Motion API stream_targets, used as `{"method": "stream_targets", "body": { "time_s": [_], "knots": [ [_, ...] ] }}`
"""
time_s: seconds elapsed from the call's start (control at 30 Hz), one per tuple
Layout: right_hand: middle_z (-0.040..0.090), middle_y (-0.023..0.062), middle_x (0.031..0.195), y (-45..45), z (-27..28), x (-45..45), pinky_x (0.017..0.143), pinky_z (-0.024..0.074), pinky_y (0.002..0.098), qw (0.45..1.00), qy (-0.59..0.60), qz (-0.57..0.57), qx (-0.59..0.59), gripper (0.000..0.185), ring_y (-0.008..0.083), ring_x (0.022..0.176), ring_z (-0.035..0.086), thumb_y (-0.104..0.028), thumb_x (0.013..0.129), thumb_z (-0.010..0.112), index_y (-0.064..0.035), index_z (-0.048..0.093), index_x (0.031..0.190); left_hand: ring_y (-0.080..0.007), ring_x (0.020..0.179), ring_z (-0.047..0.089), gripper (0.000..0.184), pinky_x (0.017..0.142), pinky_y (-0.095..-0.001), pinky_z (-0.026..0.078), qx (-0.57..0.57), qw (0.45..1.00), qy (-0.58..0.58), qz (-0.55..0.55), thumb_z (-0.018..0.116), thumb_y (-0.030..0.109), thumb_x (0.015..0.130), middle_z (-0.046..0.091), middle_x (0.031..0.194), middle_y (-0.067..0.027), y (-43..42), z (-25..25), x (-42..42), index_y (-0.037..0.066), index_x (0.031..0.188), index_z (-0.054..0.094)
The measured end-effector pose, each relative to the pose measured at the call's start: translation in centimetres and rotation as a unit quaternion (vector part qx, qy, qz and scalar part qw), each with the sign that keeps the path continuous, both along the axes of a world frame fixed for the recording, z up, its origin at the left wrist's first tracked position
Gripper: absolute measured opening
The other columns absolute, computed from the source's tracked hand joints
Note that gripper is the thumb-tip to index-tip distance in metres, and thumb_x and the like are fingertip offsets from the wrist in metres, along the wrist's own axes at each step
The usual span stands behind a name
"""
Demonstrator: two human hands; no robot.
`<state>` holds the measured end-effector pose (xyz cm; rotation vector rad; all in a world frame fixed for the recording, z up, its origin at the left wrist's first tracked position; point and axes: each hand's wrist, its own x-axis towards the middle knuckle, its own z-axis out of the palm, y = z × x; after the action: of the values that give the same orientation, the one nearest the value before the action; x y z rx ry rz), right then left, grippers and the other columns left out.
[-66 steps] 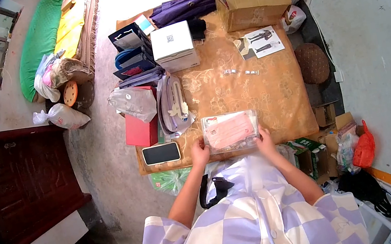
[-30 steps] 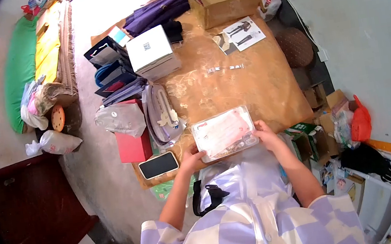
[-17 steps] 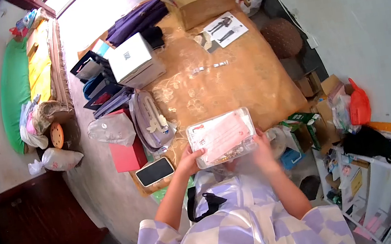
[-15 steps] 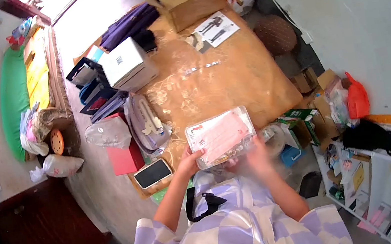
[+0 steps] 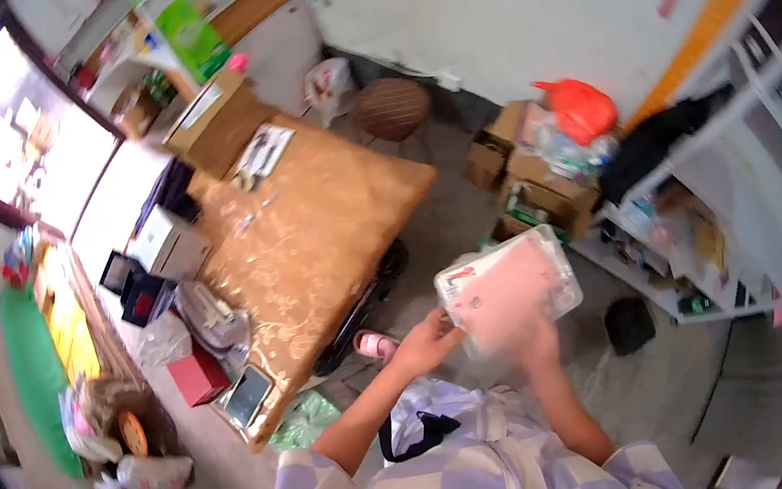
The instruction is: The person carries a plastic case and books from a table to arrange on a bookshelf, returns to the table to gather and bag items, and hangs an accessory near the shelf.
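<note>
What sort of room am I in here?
Probably a lived-in room in a home, judging by the cloth-covered table, the round brown stool and the white shelf unit.

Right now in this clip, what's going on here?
A person in a checked top is holding a clear plastic box with a flat pink item showing in it. The left hand grips the box's left side; the right hand is blurred at the near edge, its grip unclear. The box is off the cloth-covered table, where a phone and cardboard carton sit.
</note>
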<state>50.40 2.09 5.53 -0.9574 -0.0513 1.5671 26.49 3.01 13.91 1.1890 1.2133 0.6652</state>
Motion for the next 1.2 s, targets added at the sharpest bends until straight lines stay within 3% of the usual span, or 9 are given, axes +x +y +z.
{"method": "stream_targets", "body": {
  "time_s": [0.07, 0.2, 0.33, 0.5, 0.77, 1.0, 1.07, 1.17, 1.2],
  "knots": [
    [0.054, 0.0037, 0.102, -4.5, 4.4, 6.9, 0.073, 0.0460, 0.0301, 0.991, -0.102, -0.074, 0.055, 0.038, 0.0165, 0.090, 0.053, -0.003, 0.077, 0.056, -0.0076, 0.045, 0.113, -0.0310, 0.082, 0.059, 0.038, 0.072, -0.0378, 0.047, 0.132, 0.954, 0.197, -0.182, 0.059, 0.023, 0.078, 0.061, 0.095, -0.0147, -1.5, 6.6, 5.6, 0.003, 0.109, 0.050],
    [0.053, 0.0047, 0.104, -15.7, 10.8, 19.0, 0.077, 0.0449, 0.0288, 0.948, -0.157, -0.274, 0.039, 0.041, 0.0155, 0.093, 0.052, -0.004, 0.078, 0.057, -0.0067, 0.042, 0.115, -0.0290, 0.078, 0.055, 0.028, 0.070, -0.0381, 0.044, 0.224, 0.862, -0.111, -0.441, 0.052, 0.013, 0.079, 0.057, 0.087, -0.0104, -6.4, 19.6, 19.6, 0.007, 0.107, 0.052],
    [0.052, 0.0043, 0.101, -26.8, 14.3, 26.9, 0.075, 0.0449, 0.0288, 0.880, -0.189, -0.436, 0.002, 0.038, 0.0151, 0.090, 0.052, -0.008, 0.078, 0.060, -0.0061, 0.041, 0.112, -0.0284, 0.084, 0.051, 0.021, 0.072, -0.0383, 0.041, 0.301, 0.526, -0.429, -0.669, 0.050, 0.013, 0.080, 0.052, 0.090, -0.0086, -13.5, 29.4, 31.9, 0.009, 0.101, 0.053],
    [0.054, 0.0026, 0.092, -37.2, 14.5, 30.5, 0.056, 0.0446, 0.0239, 0.805, -0.159, -0.571, -0.025, 0.036, 0.0103, 0.073, 0.054, -0.010, 0.077, 0.062, -0.0065, 0.042, 0.107, -0.0232, 0.067, 0.056, 0.031, 0.054, -0.0326, 0.043, 0.164, 0.445, -0.675, -0.565, 0.049, 0.033, 0.088, 0.056, 0.083, -0.0071, -23.8, 33.6, 43.2, 0.007, 0.103, 0.055],
    [0.055, 0.0027, 0.093, -43.4, 13.6, 37.9, 0.058, 0.0466, 0.0254, 0.717, -0.154, -0.668, -0.124, 0.031, 0.0119, 0.077, 0.055, -0.012, 0.078, 0.059, -0.0050, 0.045, 0.105, -0.0175, 0.048, 0.050, 0.022, 0.039, -0.0292, 0.037, 0.014, 0.352, -0.735, -0.579, 0.055, 0.015, 0.083, 0.054, 0.074, -0.0058, -28.3, 33.3, 57.6, 0.005, 0.102, 0.054],
    [0.056, 0.0045, 0.089, -46.9, 9.8, 52.9, 0.051, 0.0473, 0.0291, 0.731, -0.145, -0.658, -0.110, 0.048, 0.0162, 0.071, 0.057, -0.014, 0.076, 0.061, -0.0032, 0.040, 0.117, -0.0142, 0.054, 0.050, 0.018, 0.044, -0.0285, 0.040, 0.198, 0.263, -0.737, -0.590, 0.056, 0.013, 0.082, 0.053, 0.071, -0.0046, -27.0, 36.4, 75.6, 0.007, 0.098, 0.058],
    [0.056, 0.0043, 0.089, -48.3, 6.0, 58.8, 0.052, 0.0486, 0.0301, 0.762, -0.161, -0.621, -0.087, 0.047, 0.0171, 0.071, 0.058, -0.013, 0.076, 0.059, -0.0055, 0.040, 0.118, -0.0223, 0.070, 0.050, 0.020, 0.062, -0.0334, 0.040, 0.272, 0.256, -0.669, -0.643, 0.054, 0.015, 0.081, 0.052, 0.082, -0.0073, -25.6, 35.6, 81.5, 0.007, 0.099, 0.056],
    [0.056, 0.0036, 0.095, -45.7, 10.9, 66.9, 0.064, 0.0503, 0.0329, 0.769, -0.154, -0.621, 0.003, 0.049, 0.0182, 0.082, 0.058, -0.017, 0.074, 0.060, -0.0085, 0.041, 0.119, -0.0318, 0.089, 0.050, 0.027, 0.082, -0.0391, 0.037, 0.358, 0.324, -0.452, -0.751, 0.056, 0.016, 0.077, 0.051, 0.098, -0.0117, -23.2, 30.9, 88.8, 0.007, 0.102, 0.052],
    [0.057, 0.0033, 0.098, -44.2, 15.1, 68.5, 0.070, 0.0510, 0.0343, 0.768, -0.143, -0.624, 0.033, 0.050, 0.0185, 0.088, 0.057, -0.020, 0.074, 0.061, -0.0092, 0.042, 0.119, -0.0291, 0.094, 0.049, 0.029, 0.083, -0.0384, 0.037, 0.371, 0.446, -0.421, -0.698, 0.059, 0.013, 0.076, 0.051, 0.102, -0.0103, -22.5, 27.5, 90.9, 0.008, 0.104, 0.051]
  ]
}}
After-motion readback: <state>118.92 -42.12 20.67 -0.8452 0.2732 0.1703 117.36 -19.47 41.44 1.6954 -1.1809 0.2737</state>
